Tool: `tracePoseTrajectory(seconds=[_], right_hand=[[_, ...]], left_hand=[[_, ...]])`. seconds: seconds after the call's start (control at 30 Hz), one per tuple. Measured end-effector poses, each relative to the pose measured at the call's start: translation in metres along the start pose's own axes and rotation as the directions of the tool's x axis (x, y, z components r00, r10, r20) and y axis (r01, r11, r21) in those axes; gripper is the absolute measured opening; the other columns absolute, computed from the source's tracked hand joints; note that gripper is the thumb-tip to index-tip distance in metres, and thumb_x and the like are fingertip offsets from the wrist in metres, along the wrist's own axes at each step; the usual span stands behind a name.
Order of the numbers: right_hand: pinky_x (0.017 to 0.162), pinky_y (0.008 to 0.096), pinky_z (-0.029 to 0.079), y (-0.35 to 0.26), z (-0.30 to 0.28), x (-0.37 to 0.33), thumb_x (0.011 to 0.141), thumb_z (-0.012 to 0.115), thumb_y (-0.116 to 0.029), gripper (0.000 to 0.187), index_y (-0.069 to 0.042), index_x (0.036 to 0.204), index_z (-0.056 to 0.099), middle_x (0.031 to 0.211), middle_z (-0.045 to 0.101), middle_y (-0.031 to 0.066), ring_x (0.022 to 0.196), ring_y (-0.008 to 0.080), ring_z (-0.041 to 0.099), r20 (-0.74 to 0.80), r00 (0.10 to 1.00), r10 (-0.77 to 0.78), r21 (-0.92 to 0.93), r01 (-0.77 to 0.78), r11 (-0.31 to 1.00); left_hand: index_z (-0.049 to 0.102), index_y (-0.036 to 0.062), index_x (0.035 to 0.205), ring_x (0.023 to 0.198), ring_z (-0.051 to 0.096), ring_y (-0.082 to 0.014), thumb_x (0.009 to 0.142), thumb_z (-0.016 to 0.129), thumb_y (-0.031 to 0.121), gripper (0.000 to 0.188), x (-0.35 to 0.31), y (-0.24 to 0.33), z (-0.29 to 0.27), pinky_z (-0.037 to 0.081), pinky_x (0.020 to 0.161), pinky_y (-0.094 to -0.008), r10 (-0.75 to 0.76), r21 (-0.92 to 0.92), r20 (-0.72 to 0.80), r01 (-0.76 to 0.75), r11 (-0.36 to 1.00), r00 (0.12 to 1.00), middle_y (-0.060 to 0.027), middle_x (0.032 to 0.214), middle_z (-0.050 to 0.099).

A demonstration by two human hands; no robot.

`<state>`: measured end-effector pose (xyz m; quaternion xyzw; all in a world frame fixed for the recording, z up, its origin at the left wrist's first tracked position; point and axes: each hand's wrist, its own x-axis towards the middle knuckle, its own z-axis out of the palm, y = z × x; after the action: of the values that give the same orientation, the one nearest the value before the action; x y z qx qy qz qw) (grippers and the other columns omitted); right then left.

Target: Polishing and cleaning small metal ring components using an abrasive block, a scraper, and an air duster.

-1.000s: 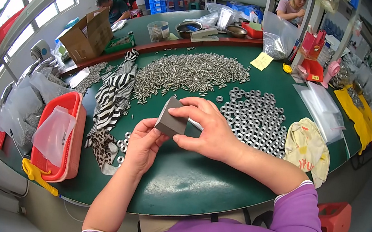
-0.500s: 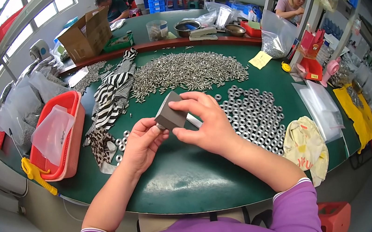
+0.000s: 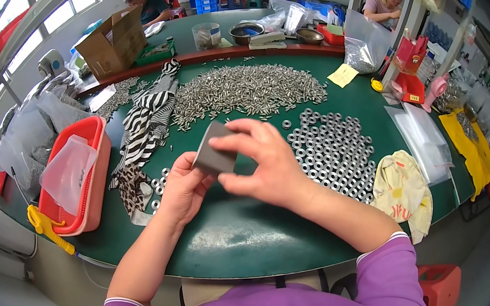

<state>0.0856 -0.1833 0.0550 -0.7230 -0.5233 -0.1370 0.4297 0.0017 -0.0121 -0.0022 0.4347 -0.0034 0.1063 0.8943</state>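
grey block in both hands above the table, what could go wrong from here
1. The grey block is pinched only at its edges by the right hand and left hand; it could slip onto the green table.
2. A fall could scatter the washers lying loose close by.
3. The small ring parts by the left wrist could be swept off.

A green table (image 3: 246, 240) with a curved front edge carries everything – a long heap of small metal pins (image 3: 247, 88) across its far part, and rows of metal rings (image 3: 332, 146) laid flat to the right of the middle. On its left side lie a striped cloth (image 3: 149, 119) and a red tray (image 3: 78, 174) holding a clear bag, the tray at the table's left edge. On the right lie a cream cloth (image 3: 402, 189), clear plastic bags (image 3: 423, 139) and a yellow note (image 3: 343, 75) – all flat on the green top.
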Motion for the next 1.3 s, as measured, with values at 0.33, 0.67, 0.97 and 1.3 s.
tracePoseTrajectory(seconds=[0.33,0.67,0.97,1.3], right_hand=[[0.093,0.0402,0.039,0.006,-0.001,-0.002,0.062,0.073,-0.021,0.048,-0.015,0.108,0.061,0.118,0.05,0.0124,0.107,0.0295,0.049,-0.032,0.999,0.044,-0.022,-0.044,0.999],[0.097,0.038,0.038,0.023,-0.007,0.004,0.065,0.071,-0.022,0.046,-0.017,0.11,0.062,0.121,0.05,0.0112,0.114,0.0279,0.047,-0.054,0.98,0.193,-0.024,-0.194,0.981],[0.096,0.0395,0.038,0.018,-0.007,0.0,0.063,0.072,-0.019,0.049,-0.016,0.111,0.061,0.122,0.048,0.0125,0.112,0.0298,0.047,-0.022,0.997,0.074,-0.023,-0.074,0.997],[0.095,0.0396,0.039,0.017,-0.005,-0.001,0.063,0.072,-0.022,0.049,-0.017,0.11,0.061,0.12,0.049,0.0122,0.11,0.0305,0.048,-0.004,0.998,0.059,-0.016,-0.059,0.998]], left_hand=[[0.056,0.0066,0.098,0.085,0.061,-0.0155,0.083,0.061,0.004,0.017,0.003,-0.001,-0.008,0.05,0.079,-0.0287,0.013,0.017,-0.011,-0.013,1.0,1.0,-0.0066,0.098,0.062],[0.055,0.0054,0.105,0.091,0.061,-0.018,0.086,0.058,0.005,0.019,0.002,0.003,-0.009,0.053,0.081,-0.0267,0.098,0.055,-0.03,-0.096,0.994,0.995,-0.0113,0.109,0.06],[0.054,0.0035,0.108,0.093,0.061,-0.0175,0.086,0.057,0.003,0.022,0.004,0.002,-0.004,0.051,0.083,-0.0282,0.068,0.071,-0.034,-0.066,0.995,0.997,-0.0085,0.104,0.06],[0.054,0.0014,0.105,0.086,0.061,-0.0155,0.085,0.059,0.005,0.02,0.002,0.004,-0.001,0.05,0.078,-0.0275,0.049,0.095,0.004,-0.05,0.994,0.999,-0.0089,0.098,0.062]])
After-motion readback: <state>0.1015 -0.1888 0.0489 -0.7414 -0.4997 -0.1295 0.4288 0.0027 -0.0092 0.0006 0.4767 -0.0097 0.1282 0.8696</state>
